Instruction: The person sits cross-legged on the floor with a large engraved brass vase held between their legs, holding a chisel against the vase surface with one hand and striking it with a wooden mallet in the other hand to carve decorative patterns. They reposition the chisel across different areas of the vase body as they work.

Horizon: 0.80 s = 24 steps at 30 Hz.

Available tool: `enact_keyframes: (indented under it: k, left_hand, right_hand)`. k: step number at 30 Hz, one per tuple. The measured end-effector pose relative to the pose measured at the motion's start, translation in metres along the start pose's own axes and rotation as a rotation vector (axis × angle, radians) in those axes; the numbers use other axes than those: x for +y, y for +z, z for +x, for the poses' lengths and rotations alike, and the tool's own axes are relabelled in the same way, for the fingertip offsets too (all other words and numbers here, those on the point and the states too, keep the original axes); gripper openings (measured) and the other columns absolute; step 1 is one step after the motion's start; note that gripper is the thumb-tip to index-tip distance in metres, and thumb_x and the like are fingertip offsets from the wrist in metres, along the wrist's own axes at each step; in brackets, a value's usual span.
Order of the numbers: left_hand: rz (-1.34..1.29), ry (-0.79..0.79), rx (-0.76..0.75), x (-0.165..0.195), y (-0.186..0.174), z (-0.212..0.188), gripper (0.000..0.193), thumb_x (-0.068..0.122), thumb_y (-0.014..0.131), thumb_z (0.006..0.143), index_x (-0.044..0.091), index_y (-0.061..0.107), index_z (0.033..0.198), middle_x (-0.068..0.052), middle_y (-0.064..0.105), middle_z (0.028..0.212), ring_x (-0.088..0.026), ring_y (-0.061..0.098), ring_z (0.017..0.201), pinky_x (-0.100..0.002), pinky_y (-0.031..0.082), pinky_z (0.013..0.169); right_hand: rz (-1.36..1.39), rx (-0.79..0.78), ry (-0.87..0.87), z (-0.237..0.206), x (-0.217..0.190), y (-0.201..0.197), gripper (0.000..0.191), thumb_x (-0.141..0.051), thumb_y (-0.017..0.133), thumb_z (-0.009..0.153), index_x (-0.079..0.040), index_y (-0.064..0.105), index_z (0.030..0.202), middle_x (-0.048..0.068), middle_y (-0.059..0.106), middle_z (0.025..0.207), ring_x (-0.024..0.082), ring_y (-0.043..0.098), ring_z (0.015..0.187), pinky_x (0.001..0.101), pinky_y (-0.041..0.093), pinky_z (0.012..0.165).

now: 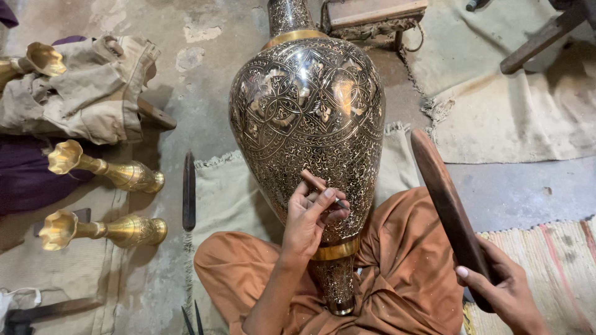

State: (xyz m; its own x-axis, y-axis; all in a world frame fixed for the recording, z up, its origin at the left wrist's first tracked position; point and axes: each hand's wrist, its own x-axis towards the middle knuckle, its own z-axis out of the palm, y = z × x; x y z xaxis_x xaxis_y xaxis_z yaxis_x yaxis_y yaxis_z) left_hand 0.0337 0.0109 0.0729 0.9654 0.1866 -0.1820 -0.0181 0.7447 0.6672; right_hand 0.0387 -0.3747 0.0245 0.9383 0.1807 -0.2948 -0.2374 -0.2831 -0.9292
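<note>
A large pear-shaped brass vase (307,124), dark with fine engraved floral and scroll patterning and banded in plain gold at neck and foot, lies tilted across the lap of a person seated cross-legged in loose orange cloth (397,267); its foot points toward the person and its neck toward the far edge of the floor. The left hand (308,217) rests against the lower belly of the vase, fingers closed around a slim wood-handled chisel (323,188) whose metal tip touches the engraved surface. The right hand (506,291) grips the lower end of a long, dark, flat wooden mallet stick (447,205), raised just beside the vase and apart from it

On the floor's left side lie 2 small polished brass trumpet-mouthed vases (105,170), on their sides, one behind the other. Above them a crumpled beige cloth garment (93,93) covers another brass piece with a flared mouth (43,59). A dark, narrow, pointed metal tool (189,189) lies between the small vases and the person's knee, on the edge of a pale fringed mat (230,186). A second pale fringed cloth (509,111) is spread at the right, and a striped woven rug (552,260) sits at the near right corner

The floor (205,74) is rough, patchy grey concrete
</note>
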Motion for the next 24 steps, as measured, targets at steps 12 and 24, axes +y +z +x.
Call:
enact_keyframes:
  k: [12,24]
  left_hand:
    - [0.076,0.122,-0.033,0.000,-0.001,-0.003,0.030,0.003,0.064,0.097,0.001,0.047,0.122,-0.015,0.071,0.107,-0.022,0.074,0.098,-0.037,0.066,0.087]
    - [0.743,0.406,0.062,-0.012,0.005,0.006,0.035,0.001,0.070,0.096,0.001,0.050,0.125,-0.012,0.075,0.106,-0.015,0.070,0.099,-0.026,0.058,0.090]
  right_hand:
    - [-0.169,0.070,-0.061,-0.009,-0.005,-0.013,0.074,-0.010,0.082,0.086,-0.003,0.057,0.156,0.016,0.077,0.099,0.017,0.055,0.060,0.0319,0.042,0.047]
    - [-0.153,-0.055,-0.006,0.003,-0.034,-0.007,0.061,-0.006,0.082,0.085,-0.006,0.062,0.143,0.008,0.060,0.082,0.016,0.048,0.057,0.0329,0.039,0.044]
